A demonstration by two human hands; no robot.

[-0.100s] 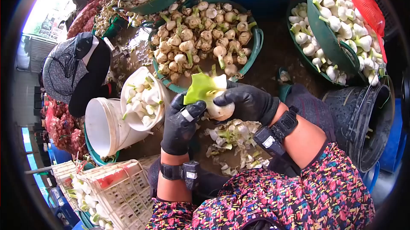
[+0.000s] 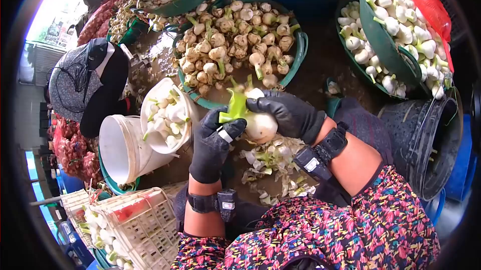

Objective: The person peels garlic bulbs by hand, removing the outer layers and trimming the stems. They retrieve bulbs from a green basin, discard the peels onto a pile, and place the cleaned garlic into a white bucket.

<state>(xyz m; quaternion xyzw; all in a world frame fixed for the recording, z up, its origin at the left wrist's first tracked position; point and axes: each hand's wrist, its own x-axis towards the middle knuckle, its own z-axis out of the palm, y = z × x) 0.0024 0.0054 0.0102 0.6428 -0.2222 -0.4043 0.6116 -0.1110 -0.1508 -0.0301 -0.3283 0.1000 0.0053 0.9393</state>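
Note:
My left hand [image 2: 214, 142], in a black glove, pinches the green outer leaf [image 2: 235, 105] of a large pale bulb [image 2: 260, 126]. My right hand [image 2: 288, 114], also black-gloved, is closed round the bulb's neck from the right, with its thumb side on the top. The bulb hangs between both hands, in front of a green basket [image 2: 304, 52] heaped with brownish unpeeled bulbs [image 2: 218, 39]. Peeled skins [image 2: 275, 165] lie in a pile below the hands.
A white bucket [image 2: 115, 147] stands left, beside a tilted white pail [image 2: 150, 104] of peeled bulbs. Green baskets of white bulbs [image 2: 401, 19] with a red strainer [image 2: 433, 12] are at right, above black buckets [image 2: 421, 140]. Another person [image 2: 82, 82] bends at left.
The green leaf has folded narrower in my left hand. My right hand has shifted up slightly on the bulb, and more of the bulb's round side shows.

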